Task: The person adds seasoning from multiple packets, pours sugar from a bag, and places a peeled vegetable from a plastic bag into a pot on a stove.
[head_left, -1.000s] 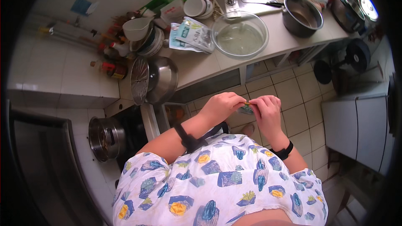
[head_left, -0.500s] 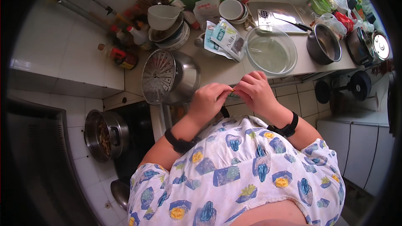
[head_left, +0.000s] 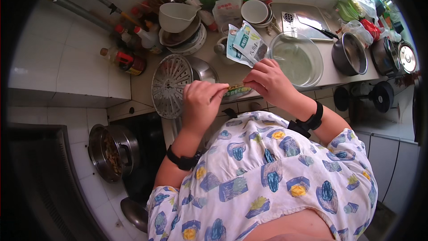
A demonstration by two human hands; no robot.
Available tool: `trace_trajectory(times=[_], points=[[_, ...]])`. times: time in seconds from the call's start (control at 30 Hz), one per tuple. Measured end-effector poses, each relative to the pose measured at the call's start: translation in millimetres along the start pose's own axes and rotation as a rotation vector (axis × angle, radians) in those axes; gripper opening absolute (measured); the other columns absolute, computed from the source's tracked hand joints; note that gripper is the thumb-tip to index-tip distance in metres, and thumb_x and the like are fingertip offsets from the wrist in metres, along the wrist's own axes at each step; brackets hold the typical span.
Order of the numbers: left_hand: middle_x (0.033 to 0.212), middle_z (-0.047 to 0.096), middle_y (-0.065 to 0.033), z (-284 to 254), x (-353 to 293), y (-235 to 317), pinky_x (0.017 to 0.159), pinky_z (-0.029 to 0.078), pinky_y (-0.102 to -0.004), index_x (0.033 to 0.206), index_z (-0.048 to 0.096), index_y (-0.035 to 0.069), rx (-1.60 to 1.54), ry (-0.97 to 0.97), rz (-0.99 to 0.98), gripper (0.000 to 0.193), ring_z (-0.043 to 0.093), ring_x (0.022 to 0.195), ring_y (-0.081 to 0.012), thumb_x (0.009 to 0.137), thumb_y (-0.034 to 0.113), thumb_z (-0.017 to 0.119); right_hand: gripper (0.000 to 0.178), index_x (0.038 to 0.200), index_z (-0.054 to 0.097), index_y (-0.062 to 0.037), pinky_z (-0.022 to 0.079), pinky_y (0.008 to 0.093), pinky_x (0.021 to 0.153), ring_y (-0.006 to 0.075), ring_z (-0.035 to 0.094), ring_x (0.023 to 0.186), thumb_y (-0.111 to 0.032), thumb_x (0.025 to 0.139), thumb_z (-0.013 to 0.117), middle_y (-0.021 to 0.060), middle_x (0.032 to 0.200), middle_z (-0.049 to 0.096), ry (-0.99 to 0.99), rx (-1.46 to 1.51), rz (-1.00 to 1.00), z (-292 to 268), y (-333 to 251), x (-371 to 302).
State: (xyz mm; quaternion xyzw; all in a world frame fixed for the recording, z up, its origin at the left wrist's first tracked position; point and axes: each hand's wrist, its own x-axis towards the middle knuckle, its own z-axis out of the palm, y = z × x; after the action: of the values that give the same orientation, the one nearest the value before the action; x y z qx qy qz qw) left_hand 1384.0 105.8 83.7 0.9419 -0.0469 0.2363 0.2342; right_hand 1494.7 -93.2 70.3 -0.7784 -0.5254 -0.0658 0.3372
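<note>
Left hand [head_left: 201,102]: curled, fingertips pinching the left end of a small green-and-yellow packet [head_left: 237,90], black band on the wrist.
Right hand [head_left: 268,81]: fingers bent, pinching the packet's right end; black band on this wrist too.
Packet: stretched level between both hands, over the counter's near edge.
Lidless pot [head_left: 110,151]: down at the stove left of the body, dark food inside.
Steamer plate [head_left: 169,85]: round, perforated, tilted at the counter's [head_left: 142,82] near-left corner, leaning on a metal bowl [head_left: 204,70].
Glass bowl [head_left: 297,60]: just beyond the right hand, near the counter's front edge.
Pouches [head_left: 243,44]: pale blue-green, between steamer plate and glass bowl.
Dark pot [head_left: 350,53]: right of the glass bowl.
Stacked dishes [head_left: 180,29]: toward the counter's far-left side, white jug on top.
Sauce bottles [head_left: 129,49]: far-left corner by the wall.
</note>
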Motion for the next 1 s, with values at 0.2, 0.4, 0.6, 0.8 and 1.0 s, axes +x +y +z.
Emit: trace_trajectory(times=[0.2, 0.4, 0.6, 0.8, 1.0], points=[[0.076, 0.060, 0.0002, -3.2, 19.3, 10.8, 0.076, 0.041, -0.0341, 0.090, 0.072, 0.016, 0.080, -0.031, 0.002, 0.013, 0.057, 0.078, -0.0205, 0.077, 0.017, 0.072, 0.010, 0.087, 0.061, -0.0084, 0.042, 0.0379, 0.078, 0.0268, 0.051, 0.085, -0.011, 0.080, 0.068, 0.0056, 0.082, 0.054, -0.017, 0.152, -0.096, -2.2, 11.3, 23.9], [0.080, 0.063, -0.0026, -6.4, 31.9, 15.8, 0.073, 0.043, -0.0344, 0.094, 0.073, 0.014, 0.051, -0.026, -0.061, 0.018, 0.058, 0.078, -0.0219, 0.075, 0.012, 0.073, 0.010, 0.087, 0.065, -0.0089, 0.043, 0.0367, 0.075, 0.0265, 0.052, 0.079, -0.010, 0.078, 0.070, 0.0049, 0.077, 0.055, 0.046, 0.195, -0.121, -12.0, 35.9, 32.9], [0.078, 0.064, -0.0075, -25.1, 58.3, 2.2, 0.073, 0.047, -0.0346, 0.089, 0.072, 0.008, 0.112, 0.077, -0.197, 0.013, 0.058, 0.076, -0.0253, 0.076, 0.008, 0.072, 0.017, 0.097, 0.064, -0.0090, 0.045, 0.0367, 0.077, 0.0272, 0.054, 0.083, -0.013, 0.081, 0.069, 0.0074, 0.084, 0.057, 0.058, 0.286, -0.088, -14.0, 74.7, 56.5], [0.079, 0.064, -0.0106, -41.1, 93.9, -34.4, 0.067, 0.048, -0.0342, 0.093, 0.071, 0.005, 0.223, 0.369, -0.364, 0.012, 0.061, 0.074, -0.0268, 0.083, 0.012, 0.069, 0.026, 0.110, 0.061, -0.0071, 0.049, 0.0387, 0.082, 0.0300, 0.062, 0.091, -0.006, 0.084, 0.063, 0.0088, 0.108, 0.061, -0.104, 0.095, 0.190, 3.0, 197.1, 91.4], [0.089, 0.068, -0.0128, 24.6, 115.2, -88.9, 0.072, 0.050, -0.0310, 0.098, 0.070, 0.004, 0.017, 0.282, -0.468, 0.022, 0.066, 0.080, -0.0235, 0.084, 0.020, 0.070, 0.029, 0.110, 0.058, -0.0081, 0.047, 0.0420, 0.087, 0.0344, 0.058, 0.102, -0.004, 0.082, 0.064, 0.0105, 0.115, 0.055, -0.358, -0.002, 0.107, 41.4, 262.4, 95.2]])
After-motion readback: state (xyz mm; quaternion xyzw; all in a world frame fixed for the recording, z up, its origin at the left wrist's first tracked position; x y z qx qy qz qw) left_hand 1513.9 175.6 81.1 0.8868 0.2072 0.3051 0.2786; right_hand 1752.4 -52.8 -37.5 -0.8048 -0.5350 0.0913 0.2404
